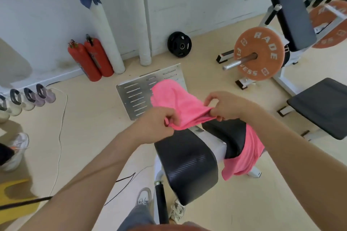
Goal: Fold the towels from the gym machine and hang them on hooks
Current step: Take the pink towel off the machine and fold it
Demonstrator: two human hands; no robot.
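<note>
Above the black padded seat (187, 161) of the gym machine, our left hand (155, 125) and right hand (227, 105) each pinch the near edge of the soft, light pink cloth towel (169, 95), which sags limply, so corners seem the surest hold.

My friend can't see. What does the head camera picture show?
A person's left hand and right hand pinch a bright pink cloth towel above a black padded gym machine seat. A second pink towel drapes over the seat.

Pink towel (244, 157) draped over rt black pad (229, 137) of gym machine (214, 148).
</note>
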